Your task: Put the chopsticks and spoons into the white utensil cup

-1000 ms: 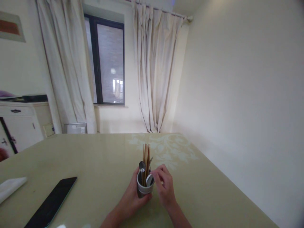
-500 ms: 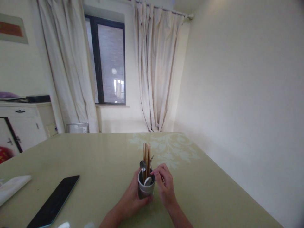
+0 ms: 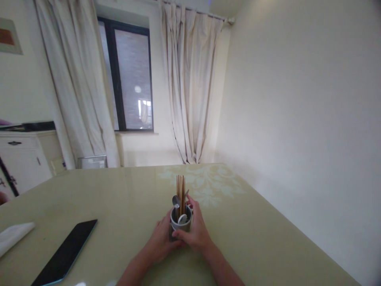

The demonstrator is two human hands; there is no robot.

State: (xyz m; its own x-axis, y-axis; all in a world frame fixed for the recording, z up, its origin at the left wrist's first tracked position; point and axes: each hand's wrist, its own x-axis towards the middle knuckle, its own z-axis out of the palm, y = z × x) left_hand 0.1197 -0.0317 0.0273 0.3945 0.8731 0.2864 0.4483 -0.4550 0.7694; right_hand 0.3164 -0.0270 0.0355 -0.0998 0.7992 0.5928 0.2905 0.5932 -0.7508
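Observation:
Both hands are wrapped round a grey utensil cup (image 3: 181,227) at the near middle of the table. My left hand (image 3: 162,238) grips its left side, with the thumb low at the front. On the right side, my right hand (image 3: 197,230) is closed round the wall, thumb across the front and fingers behind. Several wooden chopsticks (image 3: 180,192) stand upright in the cup. A metal spoon (image 3: 176,200) leans at the left, and a white spoon (image 3: 182,219) lies low near the front rim. Behind the chopsticks, a thin metal utensil tip (image 3: 187,192) pokes up on the right.
A dark flat tablet or phone (image 3: 67,252) lies on the greenish table (image 3: 125,206) at the left. Beyond it is a white folded item (image 3: 14,236). A wall (image 3: 297,139) runs along the table's right edge; a white cabinet (image 3: 26,155) stands far left.
My right hand has moved from the cup's upper right rim down to its side and now grips it. My left hand keeps its hold. The view has shifted slightly.

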